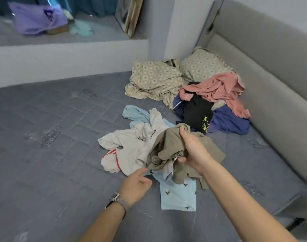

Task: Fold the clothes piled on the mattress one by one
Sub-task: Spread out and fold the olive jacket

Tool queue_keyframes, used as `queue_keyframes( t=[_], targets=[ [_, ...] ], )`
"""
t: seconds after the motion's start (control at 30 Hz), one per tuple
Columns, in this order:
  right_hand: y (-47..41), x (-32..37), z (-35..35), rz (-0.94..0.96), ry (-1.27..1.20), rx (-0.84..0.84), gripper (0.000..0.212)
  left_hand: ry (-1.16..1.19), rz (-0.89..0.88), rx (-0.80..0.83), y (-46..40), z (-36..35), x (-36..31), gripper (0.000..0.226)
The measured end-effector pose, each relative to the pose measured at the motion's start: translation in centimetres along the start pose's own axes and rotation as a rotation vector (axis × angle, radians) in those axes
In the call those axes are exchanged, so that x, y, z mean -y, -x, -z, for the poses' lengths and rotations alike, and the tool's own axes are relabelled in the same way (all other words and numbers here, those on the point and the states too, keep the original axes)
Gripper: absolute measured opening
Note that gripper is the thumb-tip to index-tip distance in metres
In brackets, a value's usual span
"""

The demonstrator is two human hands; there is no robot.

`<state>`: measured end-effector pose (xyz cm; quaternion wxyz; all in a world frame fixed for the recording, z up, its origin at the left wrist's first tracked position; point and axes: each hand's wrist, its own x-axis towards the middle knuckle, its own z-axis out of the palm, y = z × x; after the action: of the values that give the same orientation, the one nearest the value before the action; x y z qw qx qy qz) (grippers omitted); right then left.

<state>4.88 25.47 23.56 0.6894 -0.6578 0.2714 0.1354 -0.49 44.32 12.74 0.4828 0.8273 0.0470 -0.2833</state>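
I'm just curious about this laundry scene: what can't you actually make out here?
All in the head view:
- Olive garment: bunched in the right hand, so its type is unclear.
- Left hand: its fingers reach under the cloth; contact is unclear.
- Tag: print too small.
- Black shirt: partly covered by the pink garment.
- Purple item: blurred.

Two hands in view: left hand (137, 185), right hand (192, 149). One wristwatch (114, 199). One mattress (44, 137), one headboard (271, 67). Seven loose garments: one olive (168, 145), one white hoodie (131, 142), one light blue print (178, 198), one black (196, 112), one navy (231, 123), one pink (217, 89), one light blue hooded (133, 113). Two beige patterned pieces: one pillow (203, 65), one sheet (152, 79). One purple item (37, 18) on the ledge.
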Motion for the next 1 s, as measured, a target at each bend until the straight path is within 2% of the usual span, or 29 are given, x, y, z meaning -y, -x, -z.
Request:
queue_keyframes(
  t=[0.07, 0.13, 0.23, 0.3, 0.37, 0.43, 0.47, 0.53, 0.57, 0.6, 0.63, 0.67, 0.77, 0.8, 0.87, 0.93, 1.0],
  targets=[
    [5.1, 2.6, -0.8, 0.129, 0.209, 0.005, 0.040, 0.059, -0.011, -0.003, 1.8, 0.2, -1.7, 0.051],
    [9.5, 4.1, -0.9, 0.262, 0.303, 0.026, 0.034, 0.113, -0.090, -0.015, 4.3, 1.0, -3.4, 0.062],
    [15.9, 5.3, -0.7, 0.458, 0.267, 0.075, 0.029, 0.210, -0.181, -0.067, 8.2, 2.5, -5.3, 0.090],
    [19.9, 5.7, -0.2, 0.485, 0.207, 0.095, 0.034, 0.205, -0.164, -0.129, 11.1, 2.9, -6.0, 0.114],
    [23.9, 6.1, 0.6, 0.481, 0.149, 0.100, 0.031, 0.168, -0.140, -0.270, 13.4, 2.6, -6.2, 0.120],
    [27.4, 6.8, 2.0, 0.499, 0.080, 0.085, 0.020, 0.247, -0.234, -0.405, 15.3, 2.4, -7.7, 0.105],
    [29.0, 7.3, 2.8, 0.515, 0.043, 0.060, 0.018, 0.349, -0.303, -0.437, 16.5, 2.5, -9.5, 0.089],
    [31.4, 8.7, 4.7, 0.546, -0.028, -0.019, 0.024, 0.601, -0.468, -0.514, 19.1, 2.1, -14.0, 0.041],
    [32.5, 9.4, 5.8, 0.565, -0.069, -0.063, 0.026, 0.770, -0.495, -0.458, 20.0, 1.4, -16.6, 0.017],
    [33.7, 10.0, 7.0, 0.587, -0.108, -0.094, 0.028, 0.874, -0.512, -0.389, 20.7, 0.7, -18.1, 0.017],
    [34.5, 10.6, 8.1, 0.603, -0.151, -0.099, 0.030, 0.834, -0.569, -0.267, 21.5, -0.5, -18.8, 0.022],
    [35.3, 11.1, 9.5, 0.621, -0.195, -0.095, 0.033, 0.745, -0.634, -0.090, 21.6, -2.5, -18.7, 0.029],
    [38.0, 12.1, 13.8, 0.669, -0.306, -0.106, 0.043, 0.397, -0.457, 0.182, 22.1, -6.7, -18.9, 0.041],
    [38.5, 12.2, 15.5, 0.681, -0.333, -0.118, 0.041, 0.246, -0.454, 0.289, 22.6, -7.5, -18.7, 0.032],
    [39.4, 11.8, 19.1, 0.699, -0.381, -0.152, 0.030, 0.119, -0.539, 0.515, 24.2, -9.5, -19.6, 0.010],
    [39.9, 10.9, 23.4, 0.702, -0.451, -0.180, 0.022, 0.199, -0.592, 0.561, 26.1, -11.6, -21.6, 0.012],
    [40.0, 9.2, 28.4, 0.701, -0.549, -0.193, 0.017, 0.404, -0.574, 0.576, 27.1, -14.5, -24.2, 0.015]
  ],
)
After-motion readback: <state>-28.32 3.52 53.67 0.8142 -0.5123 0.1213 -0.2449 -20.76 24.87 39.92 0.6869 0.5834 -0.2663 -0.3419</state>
